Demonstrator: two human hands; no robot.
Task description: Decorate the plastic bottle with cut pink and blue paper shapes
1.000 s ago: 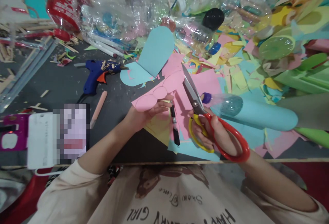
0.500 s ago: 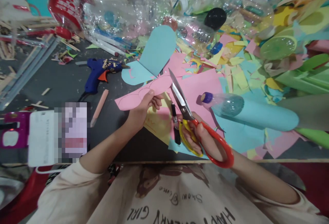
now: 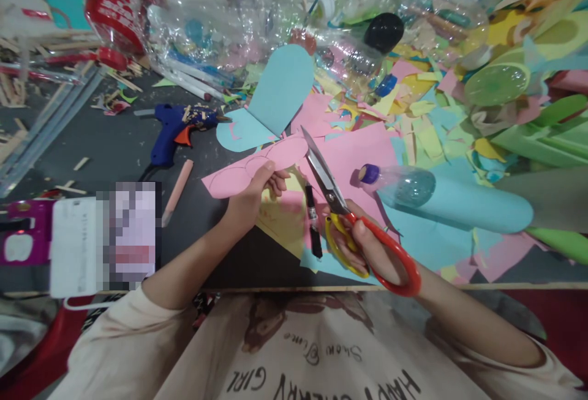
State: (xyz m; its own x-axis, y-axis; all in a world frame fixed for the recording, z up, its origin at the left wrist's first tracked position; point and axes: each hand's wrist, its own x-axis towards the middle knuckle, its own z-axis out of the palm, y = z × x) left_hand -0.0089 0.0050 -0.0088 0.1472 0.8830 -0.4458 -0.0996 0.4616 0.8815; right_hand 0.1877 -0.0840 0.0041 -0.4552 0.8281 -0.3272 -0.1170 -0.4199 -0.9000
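My left hand (image 3: 250, 201) pinches a pink paper piece (image 3: 239, 173) with a pencilled scalloped outline, holding it just above the dark table (image 3: 114, 149). My right hand (image 3: 367, 247) grips scissors (image 3: 353, 216) with one yellow and one red handle. The blades point up and left, and their tip meets the right end of the pink piece. A black marker (image 3: 313, 222) lies on the table between my hands.
A blue glue gun (image 3: 177, 130) lies at the left. A white phone (image 3: 103, 241) rests near the front edge. A clear bottle with a purple cap (image 3: 399, 184) lies on blue paper at the right. Paper scraps and plastic bottles crowd the back and right.
My right hand brought the scissors left and down, so the blade tip now meets the pink piece. My left hand shifted the pink piece leftward.
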